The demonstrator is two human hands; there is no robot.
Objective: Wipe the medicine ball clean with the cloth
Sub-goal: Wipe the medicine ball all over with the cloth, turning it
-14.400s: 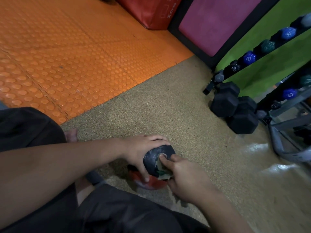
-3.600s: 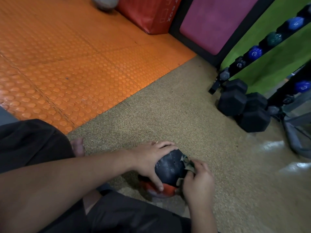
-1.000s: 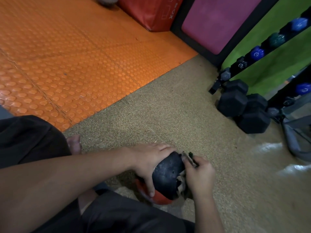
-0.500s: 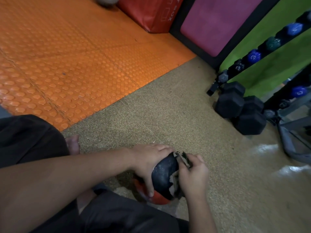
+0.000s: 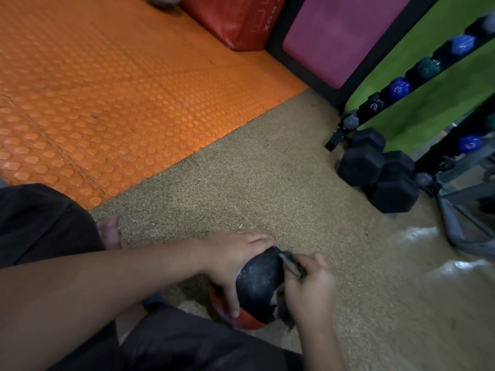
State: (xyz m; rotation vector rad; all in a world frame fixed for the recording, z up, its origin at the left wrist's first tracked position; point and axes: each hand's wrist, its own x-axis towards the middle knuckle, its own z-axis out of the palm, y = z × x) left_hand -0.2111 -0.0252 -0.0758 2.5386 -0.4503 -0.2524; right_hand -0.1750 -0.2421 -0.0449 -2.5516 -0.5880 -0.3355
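A black and red medicine ball (image 5: 258, 286) rests on the speckled floor in front of my knees. My left hand (image 5: 230, 259) grips its left and top side, thumb pointing down over the red band. My right hand (image 5: 309, 289) is closed on a small worn cloth (image 5: 290, 263) and presses it against the ball's right side. Most of the cloth is hidden under my fingers; one edge sticks up near the ball's top, another shows lower down.
An orange studded mat (image 5: 107, 103) covers the floor to the left and far side. Black hex dumbbells (image 5: 377, 170) sit on the floor at the right under a dumbbell rack (image 5: 417, 73). A red padded box (image 5: 235, 20) and a pink pad (image 5: 345, 30) stand at the back.
My right hand has rubbed the cloth from the ball's top, 14 seconds ago, round to its right side. Over the last second both hands barely moved; the view shifted slightly.
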